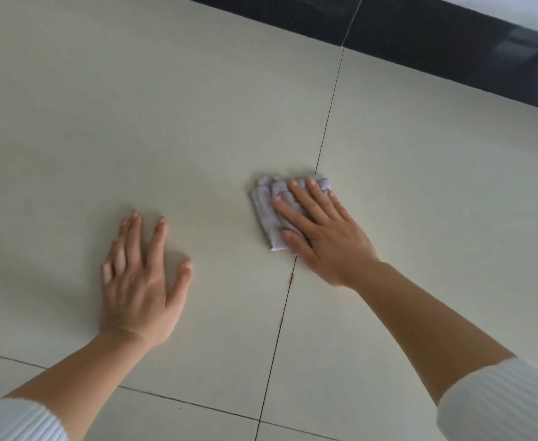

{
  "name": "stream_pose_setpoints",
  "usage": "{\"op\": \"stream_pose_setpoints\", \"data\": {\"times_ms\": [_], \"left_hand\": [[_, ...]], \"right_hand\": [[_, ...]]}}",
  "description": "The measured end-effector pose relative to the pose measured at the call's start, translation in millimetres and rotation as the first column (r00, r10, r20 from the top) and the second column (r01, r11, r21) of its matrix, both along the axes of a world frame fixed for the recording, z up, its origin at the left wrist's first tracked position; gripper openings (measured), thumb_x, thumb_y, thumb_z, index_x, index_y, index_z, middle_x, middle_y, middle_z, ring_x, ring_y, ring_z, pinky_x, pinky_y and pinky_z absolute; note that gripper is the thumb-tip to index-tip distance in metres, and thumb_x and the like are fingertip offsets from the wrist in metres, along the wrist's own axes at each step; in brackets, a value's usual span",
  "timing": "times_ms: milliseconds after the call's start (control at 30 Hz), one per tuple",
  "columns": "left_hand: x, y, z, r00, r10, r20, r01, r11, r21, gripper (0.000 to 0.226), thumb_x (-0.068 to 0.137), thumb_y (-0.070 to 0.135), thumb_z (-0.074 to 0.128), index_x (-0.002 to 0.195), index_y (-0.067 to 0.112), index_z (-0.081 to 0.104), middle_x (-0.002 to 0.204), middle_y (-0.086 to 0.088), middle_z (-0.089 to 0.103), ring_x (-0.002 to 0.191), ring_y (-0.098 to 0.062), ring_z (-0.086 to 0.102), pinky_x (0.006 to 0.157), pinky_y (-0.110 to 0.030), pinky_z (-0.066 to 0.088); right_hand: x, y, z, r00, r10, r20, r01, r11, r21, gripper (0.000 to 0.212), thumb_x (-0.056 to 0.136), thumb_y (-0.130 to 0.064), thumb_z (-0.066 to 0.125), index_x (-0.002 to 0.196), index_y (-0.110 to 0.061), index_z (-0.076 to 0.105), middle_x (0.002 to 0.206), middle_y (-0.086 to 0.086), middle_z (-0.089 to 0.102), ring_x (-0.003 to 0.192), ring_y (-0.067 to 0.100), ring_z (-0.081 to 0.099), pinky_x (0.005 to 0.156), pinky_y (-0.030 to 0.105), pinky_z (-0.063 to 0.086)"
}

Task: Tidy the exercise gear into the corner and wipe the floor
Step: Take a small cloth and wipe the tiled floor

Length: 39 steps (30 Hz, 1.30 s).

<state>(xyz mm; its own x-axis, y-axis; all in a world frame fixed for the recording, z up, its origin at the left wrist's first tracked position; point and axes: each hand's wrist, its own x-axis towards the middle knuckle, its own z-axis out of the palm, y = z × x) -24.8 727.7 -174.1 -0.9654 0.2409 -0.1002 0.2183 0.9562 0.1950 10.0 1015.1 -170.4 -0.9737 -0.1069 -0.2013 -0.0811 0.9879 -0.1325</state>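
The right hand (321, 230) lies flat with straight fingers pressing a folded pale cloth (272, 211) onto the floor (134, 122), just right of the frame's centre, over a dark grout line (328, 122). The left hand (140, 281), lower left, rests open and spread on the tile, holding nothing. A dark skirting (420, 36) crosses the upper right.

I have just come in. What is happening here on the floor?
A person is wiping the tiled floor. The right hand presses a small folded lilac-grey cloth flat on the tiles with straight fingers, over a dark grout line. The left hand rests open on the floor, apart from the cloth. A black skirting board runs along the far edge.
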Motion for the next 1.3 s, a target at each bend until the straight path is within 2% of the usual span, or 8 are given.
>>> {"op": "stream_pose_setpoints", "data": {"times_ms": [200,400,533,733,867,1033,1100,1300], "left_hand": [[-1,0,-1,1.000,-0.011,0.011,0.011,0.999,0.039,0.073,0.084,0.055,0.027,0.147,0.018,0.027,0.156,-0.016,0.016,0.143,-0.031,0.014,0.108,-0.049,0.021],[-3,-3,-2,0.999,-0.047,-0.007,0.047,0.996,0.069,0.083,0.080,0.062,0.032,0.148,0.016,0.022,0.157,-0.017,0.012,0.144,-0.031,0.010,0.111,-0.049,0.017],[-11,-15,5,0.971,-0.168,0.170,0.163,0.986,0.042,0.095,0.083,0.069,0.044,0.151,0.021,-0.001,0.158,-0.010,-0.013,0.145,-0.024,-0.013,0.116,-0.044,0.001],[36,-65,11,0.900,-0.314,0.303,0.341,0.939,-0.039,0.093,0.087,0.068,0.034,0.149,0.019,-0.014,0.155,-0.009,-0.026,0.142,-0.020,-0.026,0.116,-0.039,-0.011],[67,-67,21,0.863,-0.398,0.312,0.428,0.903,-0.032,0.085,0.092,0.061,0.024,0.149,0.011,-0.013,0.154,-0.008,-0.028,0.142,-0.022,-0.024,0.117,-0.038,-0.009],[115,-75,20,0.844,-0.410,0.346,0.460,0.885,-0.072,0.085,0.083,0.065,0.002,0.146,0.013,-0.021,0.153,-0.007,-0.030,0.140,-0.022,-0.030,0.114,-0.039,-0.013],[118,-73,20,0.845,-0.388,0.368,0.446,0.891,-0.087,0.077,0.092,0.059,0.008,0.147,0.012,-0.020,0.153,-0.008,-0.031,0.140,-0.024,-0.031,0.115,-0.041,-0.012],[113,-62,32,0.814,-0.375,0.445,0.516,0.818,-0.254,0.080,0.095,0.056,0.016,0.146,0.007,-0.020,0.153,-0.015,-0.028,0.142,-0.031,-0.023,0.117,-0.043,-0.005]], "right_hand": [[16,6,5,0.696,-0.712,0.095,0.717,0.695,-0.043,0.058,0.099,-0.051,0.010,0.151,-0.034,-0.010,0.160,0.000,-0.017,0.145,0.020,-0.022,0.118,0.040,-0.013],[58,-112,7,0.861,-0.504,0.063,0.508,0.854,-0.113,0.056,0.100,-0.049,0.009,0.148,-0.037,-0.016,0.157,-0.001,-0.025,0.142,0.022,-0.030,0.116,0.040,-0.019],[125,-175,4,0.937,-0.347,0.043,0.349,0.928,-0.130,0.054,0.101,-0.048,0.014,0.150,-0.038,-0.006,0.157,-0.002,-0.020,0.142,0.023,-0.027,0.118,0.042,-0.013],[222,-145,11,0.985,-0.163,0.061,0.167,0.984,-0.068,0.049,0.099,-0.055,0.006,0.146,-0.051,-0.003,0.159,-0.007,-0.012,0.146,0.019,-0.019,0.117,0.038,-0.009],[276,-86,24,0.719,-0.680,0.146,0.688,0.725,-0.011,0.052,0.095,-0.058,0.008,0.143,-0.054,-0.011,0.158,-0.009,-0.021,0.143,0.012,-0.025,0.120,0.039,-0.008],[292,-103,23,0.365,-0.906,0.217,0.928,0.373,-0.004,0.058,0.099,-0.052,0.017,0.150,-0.038,-0.008,0.160,0.008,-0.015,0.146,0.027,-0.018,0.118,0.041,-0.011],[281,-140,18,0.428,-0.891,0.152,0.902,0.432,-0.007,0.061,0.100,-0.050,0.022,0.152,-0.031,-0.002,0.159,0.017,-0.010,0.145,0.037,-0.012,0.117,0.047,-0.008],[298,-260,19,0.913,-0.395,0.103,0.403,0.911,-0.083,0.054,0.101,-0.049,0.014,0.153,-0.034,0.012,0.159,0.011,0.015,0.146,0.037,0.012,0.112,0.045,0.007]]}}
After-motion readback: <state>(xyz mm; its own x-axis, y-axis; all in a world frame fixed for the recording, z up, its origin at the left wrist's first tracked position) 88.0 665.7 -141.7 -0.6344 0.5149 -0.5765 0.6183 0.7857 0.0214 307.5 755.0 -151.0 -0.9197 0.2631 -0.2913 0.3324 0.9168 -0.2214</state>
